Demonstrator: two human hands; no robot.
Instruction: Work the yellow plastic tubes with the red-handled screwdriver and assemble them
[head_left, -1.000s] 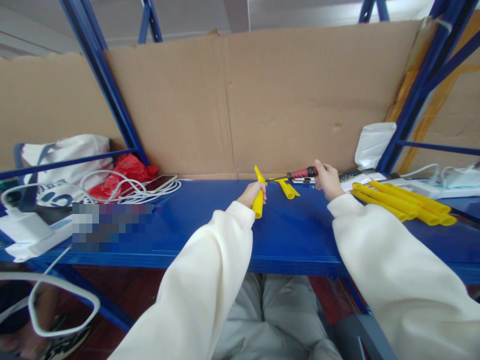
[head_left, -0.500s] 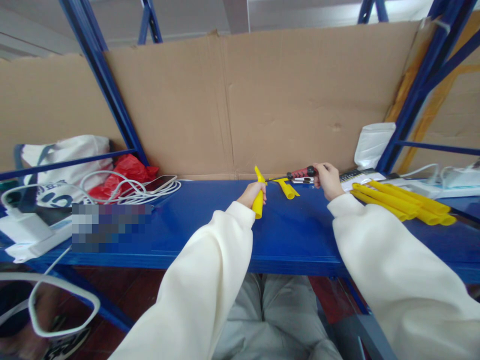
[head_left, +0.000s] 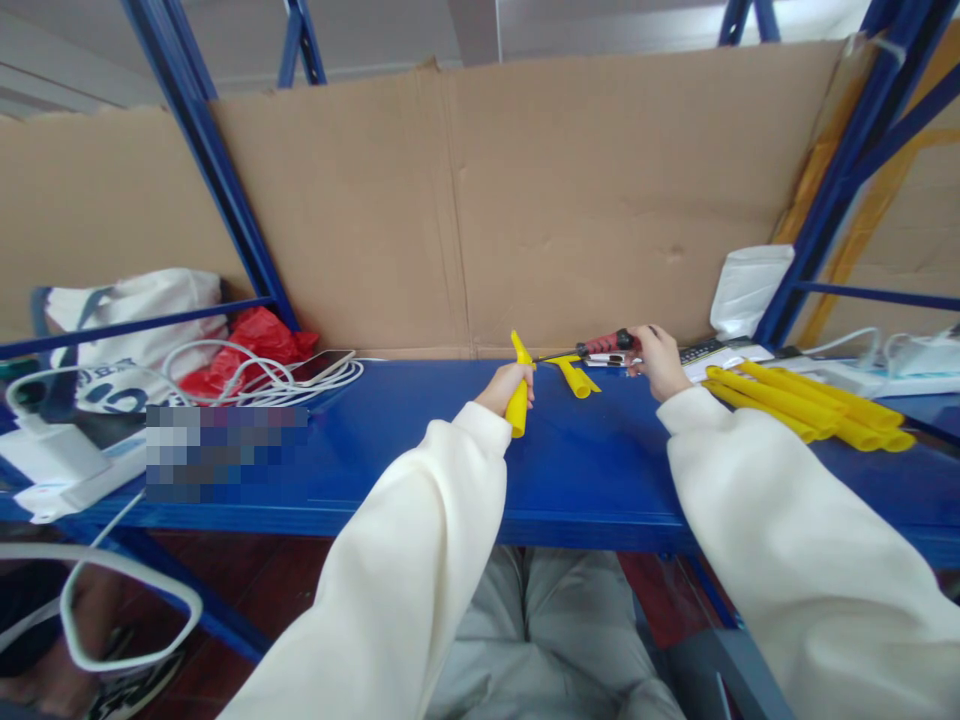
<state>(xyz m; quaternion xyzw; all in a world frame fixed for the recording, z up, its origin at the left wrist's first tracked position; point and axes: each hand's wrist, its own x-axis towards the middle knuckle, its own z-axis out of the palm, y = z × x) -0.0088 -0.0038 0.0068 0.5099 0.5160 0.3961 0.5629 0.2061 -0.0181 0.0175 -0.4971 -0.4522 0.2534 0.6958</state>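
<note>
My left hand (head_left: 507,388) is closed around a yellow plastic tube (head_left: 517,418), whose narrow tip sticks up above the fingers. In my right hand (head_left: 658,362) is the end of a screwdriver (head_left: 604,344) with a red and black handle. Its thin dark shaft points left and reaches the side of the held tube; whether the tip sits in a screw cannot be made out. Behind the shaft, a second yellow piece (head_left: 576,380) with a branching shape lies on the blue tabletop (head_left: 592,470).
Several yellow tubes (head_left: 810,405) lie at the right, near a white pouch (head_left: 751,290) and a keyboard-like black item (head_left: 705,350). White cables (head_left: 262,370), a red plastic bag (head_left: 262,340) and a power strip (head_left: 82,485) occupy the left. A cardboard sheet (head_left: 600,200) stands behind.
The fingers of my right hand have shifted slightly on the screwdriver's handle end. My left hand and the yellow tube stay almost in place.
</note>
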